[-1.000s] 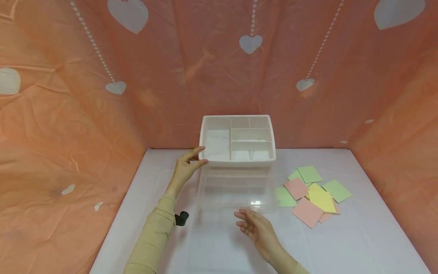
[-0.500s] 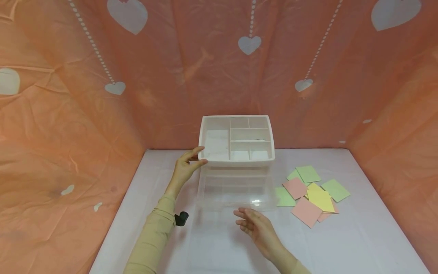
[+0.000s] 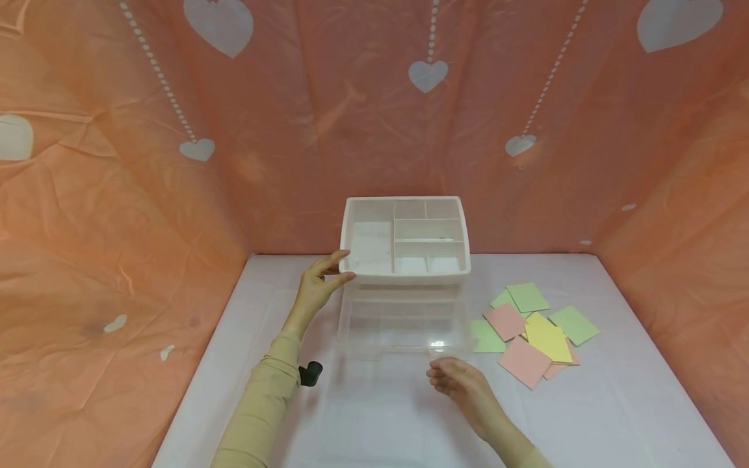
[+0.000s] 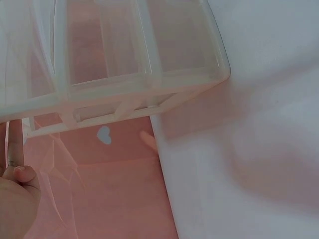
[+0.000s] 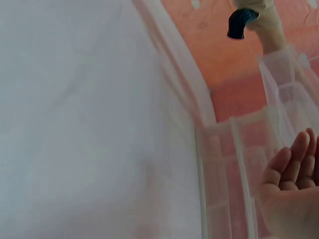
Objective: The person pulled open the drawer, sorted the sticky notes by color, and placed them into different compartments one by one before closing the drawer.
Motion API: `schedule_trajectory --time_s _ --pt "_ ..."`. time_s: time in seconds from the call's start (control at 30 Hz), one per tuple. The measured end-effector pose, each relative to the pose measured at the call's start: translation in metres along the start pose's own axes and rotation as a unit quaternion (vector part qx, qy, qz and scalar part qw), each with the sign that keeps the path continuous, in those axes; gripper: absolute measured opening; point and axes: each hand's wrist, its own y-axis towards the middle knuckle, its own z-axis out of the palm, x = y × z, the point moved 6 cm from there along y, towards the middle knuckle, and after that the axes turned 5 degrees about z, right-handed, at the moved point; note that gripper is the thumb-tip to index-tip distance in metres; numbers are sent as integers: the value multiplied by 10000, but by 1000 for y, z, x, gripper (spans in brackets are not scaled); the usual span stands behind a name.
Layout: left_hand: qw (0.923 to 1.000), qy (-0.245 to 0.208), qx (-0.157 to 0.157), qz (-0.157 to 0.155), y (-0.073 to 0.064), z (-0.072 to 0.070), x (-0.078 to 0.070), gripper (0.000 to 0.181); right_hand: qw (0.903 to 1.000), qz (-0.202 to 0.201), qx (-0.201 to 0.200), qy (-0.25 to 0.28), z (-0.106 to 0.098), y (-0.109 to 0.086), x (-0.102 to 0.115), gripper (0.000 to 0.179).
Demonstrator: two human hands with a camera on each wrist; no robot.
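Note:
A clear plastic drawer organizer [image 3: 409, 280] with a divided white top tray [image 3: 371, 250] stands at the back middle of the table. My left hand [image 3: 315, 286] holds its front left corner, thumb at the front and fingers along the side. In the left wrist view, part of that hand [image 4: 19, 199] shows under the organizer frame [image 4: 109, 92]. A transparent drawer [image 3: 404, 325] sticks out toward me. Close to its front right edge is my right hand [image 3: 468, 393], its fingers loosely bent with nothing in them. Whether they touch the drawer, I cannot tell.
To the right lie several square paper notes: green [image 3: 576, 325], pink [image 3: 526, 363] and yellow [image 3: 549, 339], overlapping. A black object [image 3: 311, 374] sits at the left sleeve. Orange cloth [image 3: 374, 130] with pale hearts walls the white table [image 3: 374, 429] at the back and sides.
My right hand has moved a little to the right along the drawer's front. The drawer seems to have slid slightly inward. The left hand keeps its place on the organizer's corner.

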Motion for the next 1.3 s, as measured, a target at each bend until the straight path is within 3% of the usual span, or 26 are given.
schedule_trajectory --time_s 0.13,0.27,0.37,0.5,0.67,0.73,0.83,0.97,1.17,1.3 --pt "9997 -98 85 -192 0 1 1 50 9988 14 -73 -475 -19 -5 -3 22" --pt "9995 -106 133 -250 -6 0 -20 49 9944 -115 -207 -1030 -46 -10 -6 21" --pt "9996 -51 151 -230 -11 -2 -35 49 9884 -104 -600 -1394 -71 -13 -7 26" --pt "9997 -4 140 -208 -10 -2 -32 49 9747 27 -1313 -1808 -106 -17 -6 37" --pt "9995 -63 125 -278 -3 1 -9 50 9546 261 -1987 -2203 -147 -24 -4 48" --pt "9994 -123 122 -295 0 3 0 50 9459 409 -2252 -2298 -161 -27 -2 52" --pt "9996 -104 130 -223 0 4 2 50 9320 613 -2627 -2423 -180 -34 -1 58" --pt "9997 -86 120 -176 -2 3 3 50 9059 892 -3096 -2748 -199 -40 -1 64" --pt "9996 -79 125 -254 -3 1 4 50 8623 1243 -3340 -3598 -213 -41 -1 65" --pt "9996 -86 110 -241 -1 1 4 50 8424 1145 -3415 -4009 -217 -40 0 61"
